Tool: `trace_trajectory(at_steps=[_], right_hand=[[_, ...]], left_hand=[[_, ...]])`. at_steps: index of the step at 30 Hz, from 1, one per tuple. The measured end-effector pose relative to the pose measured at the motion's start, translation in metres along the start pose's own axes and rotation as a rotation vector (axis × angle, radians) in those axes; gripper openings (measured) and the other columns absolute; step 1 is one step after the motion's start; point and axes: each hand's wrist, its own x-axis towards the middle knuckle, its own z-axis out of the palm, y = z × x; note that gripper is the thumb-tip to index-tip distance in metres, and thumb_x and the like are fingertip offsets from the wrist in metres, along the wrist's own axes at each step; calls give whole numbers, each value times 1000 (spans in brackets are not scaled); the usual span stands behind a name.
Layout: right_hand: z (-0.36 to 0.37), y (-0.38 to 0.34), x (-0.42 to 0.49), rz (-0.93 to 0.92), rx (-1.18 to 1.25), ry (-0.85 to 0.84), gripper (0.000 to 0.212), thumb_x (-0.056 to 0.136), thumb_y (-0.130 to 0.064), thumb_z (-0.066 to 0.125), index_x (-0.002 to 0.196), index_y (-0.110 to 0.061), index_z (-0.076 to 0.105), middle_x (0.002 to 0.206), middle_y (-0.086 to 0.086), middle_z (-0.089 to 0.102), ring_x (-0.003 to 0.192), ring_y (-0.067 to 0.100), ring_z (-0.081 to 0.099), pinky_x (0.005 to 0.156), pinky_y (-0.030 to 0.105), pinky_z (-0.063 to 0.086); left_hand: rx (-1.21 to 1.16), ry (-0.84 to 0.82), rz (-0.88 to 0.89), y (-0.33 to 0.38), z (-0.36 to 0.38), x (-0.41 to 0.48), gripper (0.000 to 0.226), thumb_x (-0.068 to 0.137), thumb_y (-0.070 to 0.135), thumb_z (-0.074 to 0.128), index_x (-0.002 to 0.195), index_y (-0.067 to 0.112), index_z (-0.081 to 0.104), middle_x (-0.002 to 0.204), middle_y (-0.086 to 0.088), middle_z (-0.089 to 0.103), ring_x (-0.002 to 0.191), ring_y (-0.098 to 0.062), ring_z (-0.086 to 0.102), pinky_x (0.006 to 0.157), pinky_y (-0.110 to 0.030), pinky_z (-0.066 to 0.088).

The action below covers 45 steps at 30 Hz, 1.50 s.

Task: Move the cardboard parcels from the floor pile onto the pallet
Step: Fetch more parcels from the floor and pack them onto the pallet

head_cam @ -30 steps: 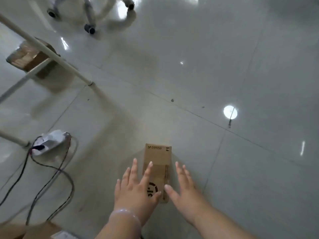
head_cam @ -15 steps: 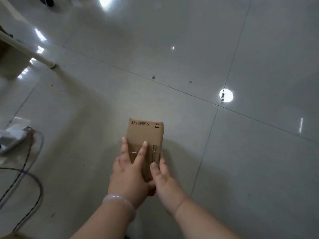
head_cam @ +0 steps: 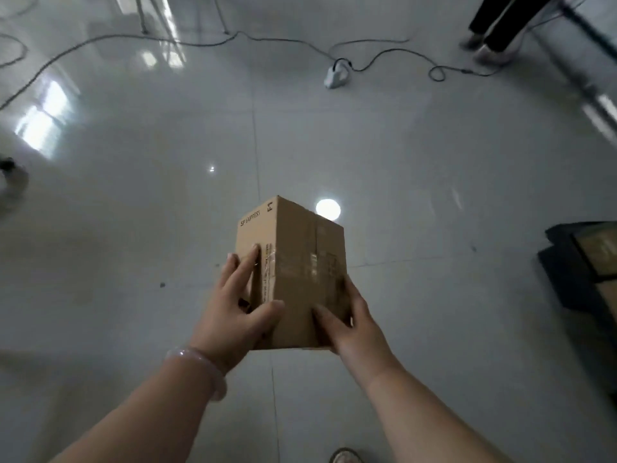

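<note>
You hold the parcel (head_cam: 293, 272) clear of the floor at centre frame, clamped between both hands, evidently to share its weight for the carry; your left hand (head_cam: 233, 315) lays its fingers flat up the left face, thumb hooked across the near face to stop slippage; your right hand (head_cam: 354, 322) sets its thumb on that same face, its fingers wrapped round the right side and out of sight, so their purchase cannot be confirmed; the parcel's underside is likewise hidden; what is probably the pallet (head_cam: 574, 272), a dark structure at the right edge of the frame, is cropped and too blurred to certify; the floor pile is not in view.
</note>
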Motion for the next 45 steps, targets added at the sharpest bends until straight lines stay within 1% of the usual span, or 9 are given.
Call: trace_trajectory(at_steps=[6,10,13,17,22,28,34,40,45], right_hand=[[-124,-15,-62,-7,84,331,77,82,-51,73,146,-54,31,132,-24,44,115,-1,47,99,22,40],[-204,4,-112,63,14,515,84,84,-60,64,152,-51,15,148,-13,33,130,7,37,108,33,37],[-266,28,-143,151,22,581,85,87,-62,58,151,-54,3,153,-11,26,135,12,35,109,39,38],[-348,64,-185,216,83,674,86,89,-61,55,151,-54,-5,154,-11,22,123,3,32,107,36,38],[-438,108,-242,278,319,817,103,82,-55,70,152,-52,-4,150,-15,31,113,1,38,105,33,40],[-520,142,-285,238,638,830,65,65,-66,74,119,-66,38,104,-42,62,94,-12,63,68,10,50],[-568,181,-286,275,901,829,98,57,-63,74,138,-61,19,113,-32,49,103,1,56,100,45,48],[-600,209,-256,341,922,886,83,87,-48,66,153,-46,14,113,-32,46,97,-6,54,71,18,46],[-641,230,-207,430,941,943,80,91,-38,67,153,-46,17,117,-28,49,101,1,57,96,35,48]], left_hand=[[84,-247,94,104,110,-5,78,73,45,53,144,54,24,154,19,21,143,-10,24,118,-42,29],[147,-485,111,137,205,-22,77,90,39,65,144,62,15,151,14,35,129,-17,47,102,-41,50],[316,-669,142,157,280,-39,103,75,47,77,135,71,-4,145,19,33,124,-12,48,99,-35,52],[322,-813,172,184,385,-71,94,53,79,70,114,88,-1,135,28,37,116,-4,51,89,-19,51],[274,-887,99,202,490,-119,89,73,55,75,117,81,1,121,35,39,102,6,56,71,-6,45],[265,-945,24,222,576,-147,92,68,57,80,130,69,13,137,15,50,118,-13,58,107,-39,45],[343,-1069,-16,228,659,-145,88,76,49,77,137,63,14,130,16,51,115,-13,56,104,-39,43],[385,-1188,14,223,721,-114,89,76,31,73,148,40,23,144,0,43,126,-23,53,102,-48,49],[462,-1351,48,213,790,-60,74,90,17,66,138,52,23,142,7,43,127,-16,50,105,-45,47]])
